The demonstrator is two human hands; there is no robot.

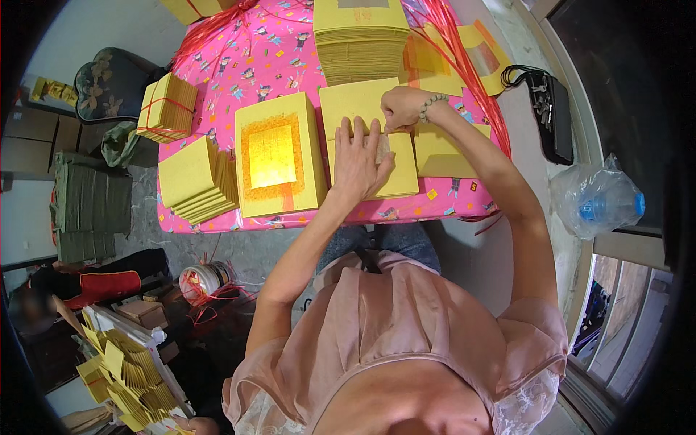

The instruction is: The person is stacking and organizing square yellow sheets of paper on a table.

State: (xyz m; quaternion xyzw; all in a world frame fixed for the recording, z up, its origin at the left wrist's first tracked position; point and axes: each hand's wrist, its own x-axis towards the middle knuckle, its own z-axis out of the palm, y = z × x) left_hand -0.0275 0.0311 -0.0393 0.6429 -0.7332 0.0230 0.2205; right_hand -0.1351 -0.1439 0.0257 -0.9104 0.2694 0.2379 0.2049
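Observation:
My left hand (357, 161) lies flat, fingers extended, on folded yellow paper (400, 185) at the table's near side. A small greyish patch shows beside its fingers. My right hand (407, 109), with a beaded bracelet at the wrist, is curled into a fist against the same paper, just right of the left fingertips. Whatever its fingers may hold is hidden. To the left is a thick stack of yellow paper (315, 156) with a shiny gold square bordered in orange on top. More yellow paper (446, 154) lies under my right forearm.
The table has a pink patterned cover (283, 76). A tall yellow paper stack (360, 54) stands at the back. Folded bundles (196, 181) and a tied bundle (167, 109) sit left. Red plastic strands (464, 69) hang right, near keys (542, 98). Another person sits lower left.

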